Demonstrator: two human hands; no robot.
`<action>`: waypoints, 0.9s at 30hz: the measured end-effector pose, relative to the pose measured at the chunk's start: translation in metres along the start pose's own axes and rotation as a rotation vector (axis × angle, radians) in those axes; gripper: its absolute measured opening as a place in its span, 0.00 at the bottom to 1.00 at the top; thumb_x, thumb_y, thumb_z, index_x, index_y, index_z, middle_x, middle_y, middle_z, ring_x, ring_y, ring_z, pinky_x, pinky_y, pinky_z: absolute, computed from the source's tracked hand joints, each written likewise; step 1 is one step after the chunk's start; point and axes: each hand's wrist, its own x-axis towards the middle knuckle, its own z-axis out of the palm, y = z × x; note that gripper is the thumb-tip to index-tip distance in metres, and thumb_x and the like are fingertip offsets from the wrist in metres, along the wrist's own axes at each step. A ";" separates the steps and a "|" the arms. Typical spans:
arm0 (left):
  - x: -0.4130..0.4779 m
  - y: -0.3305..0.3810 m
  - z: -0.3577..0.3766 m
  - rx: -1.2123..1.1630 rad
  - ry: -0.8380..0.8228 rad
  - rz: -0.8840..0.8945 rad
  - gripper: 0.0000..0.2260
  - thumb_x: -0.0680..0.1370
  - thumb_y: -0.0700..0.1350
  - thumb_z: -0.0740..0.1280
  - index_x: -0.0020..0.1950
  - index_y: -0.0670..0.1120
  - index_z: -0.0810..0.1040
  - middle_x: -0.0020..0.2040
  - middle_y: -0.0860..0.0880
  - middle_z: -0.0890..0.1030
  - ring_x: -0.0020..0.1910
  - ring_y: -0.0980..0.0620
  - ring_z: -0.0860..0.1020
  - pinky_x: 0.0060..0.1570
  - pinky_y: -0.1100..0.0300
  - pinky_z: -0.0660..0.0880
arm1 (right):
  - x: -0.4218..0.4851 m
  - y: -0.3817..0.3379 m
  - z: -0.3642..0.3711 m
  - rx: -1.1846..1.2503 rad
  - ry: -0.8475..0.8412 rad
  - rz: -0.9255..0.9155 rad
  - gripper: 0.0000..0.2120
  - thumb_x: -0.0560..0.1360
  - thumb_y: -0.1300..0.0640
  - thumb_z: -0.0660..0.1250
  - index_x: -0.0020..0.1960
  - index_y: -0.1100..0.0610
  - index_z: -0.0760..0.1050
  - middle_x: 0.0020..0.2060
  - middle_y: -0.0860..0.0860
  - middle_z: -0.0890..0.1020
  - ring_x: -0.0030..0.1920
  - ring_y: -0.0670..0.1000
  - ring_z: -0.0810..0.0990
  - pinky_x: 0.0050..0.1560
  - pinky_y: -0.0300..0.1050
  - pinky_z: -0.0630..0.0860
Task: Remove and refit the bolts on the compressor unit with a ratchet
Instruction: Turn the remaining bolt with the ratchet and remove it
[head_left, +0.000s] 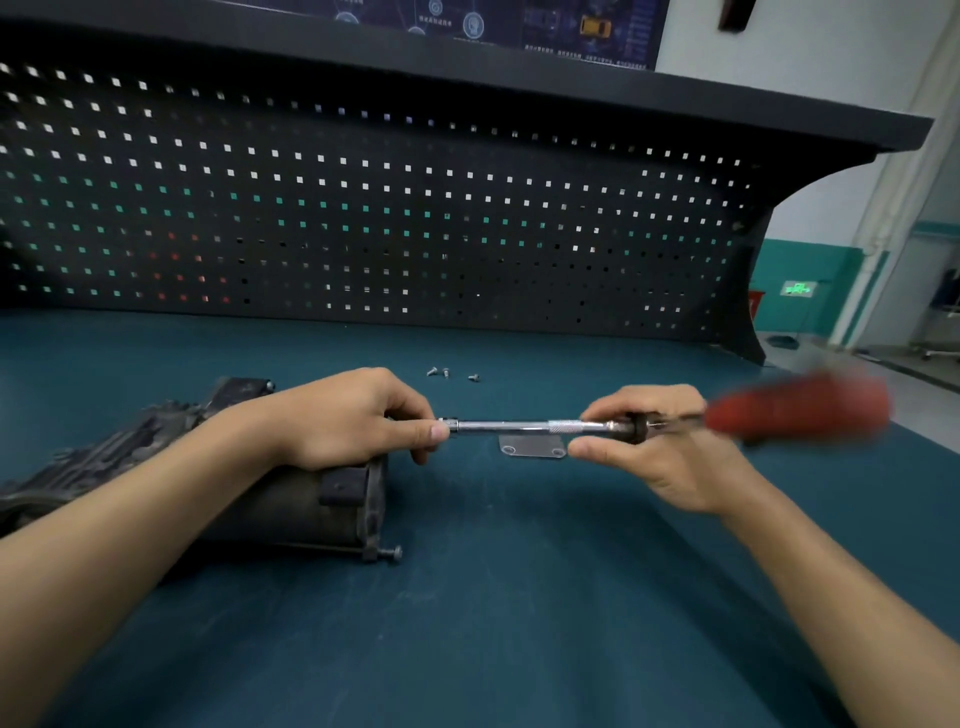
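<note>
left hand (358, 415) pinches the tip of the ratchet (519, 426), hiding it, by the compressor unit (291, 501); right hand (662, 449) curls round its shaft; red handle (800, 410) blurred; loose bolts (445, 372) beyond

Red-handled chrome ratchet (675, 423); teal table (519, 597); black perforated pegboard (363, 208)

The dark compressor unit (291, 509) lies on its side on the table (519, 597), flanged end toward 3 o'clock, one bolt (390, 553) protruding there. The ratchet (509, 426), chrome shaft with blurred red handle, extends level toward 3 o'clock. Three loose bolts (445, 372) lie beyond at 12 o'clock.
</note>
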 end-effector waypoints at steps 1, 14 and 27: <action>0.000 0.000 -0.001 -0.001 -0.007 0.002 0.26 0.70 0.74 0.57 0.46 0.56 0.83 0.44 0.40 0.83 0.45 0.38 0.78 0.50 0.43 0.76 | 0.000 -0.002 -0.001 -0.030 0.033 -0.044 0.10 0.61 0.44 0.77 0.41 0.45 0.83 0.34 0.47 0.82 0.34 0.43 0.77 0.38 0.35 0.71; 0.002 -0.001 -0.002 -0.020 0.027 0.033 0.25 0.69 0.75 0.59 0.43 0.57 0.84 0.42 0.38 0.83 0.41 0.36 0.78 0.47 0.45 0.75 | 0.000 0.000 -0.001 -0.005 0.043 0.028 0.07 0.67 0.54 0.81 0.42 0.46 0.84 0.35 0.40 0.82 0.35 0.41 0.78 0.38 0.29 0.69; 0.003 -0.001 -0.003 -0.021 0.024 0.000 0.17 0.74 0.67 0.64 0.42 0.58 0.85 0.40 0.36 0.80 0.34 0.45 0.70 0.40 0.48 0.73 | 0.002 -0.009 0.008 0.287 0.009 0.636 0.41 0.54 0.25 0.70 0.39 0.65 0.80 0.22 0.54 0.73 0.21 0.50 0.68 0.22 0.38 0.66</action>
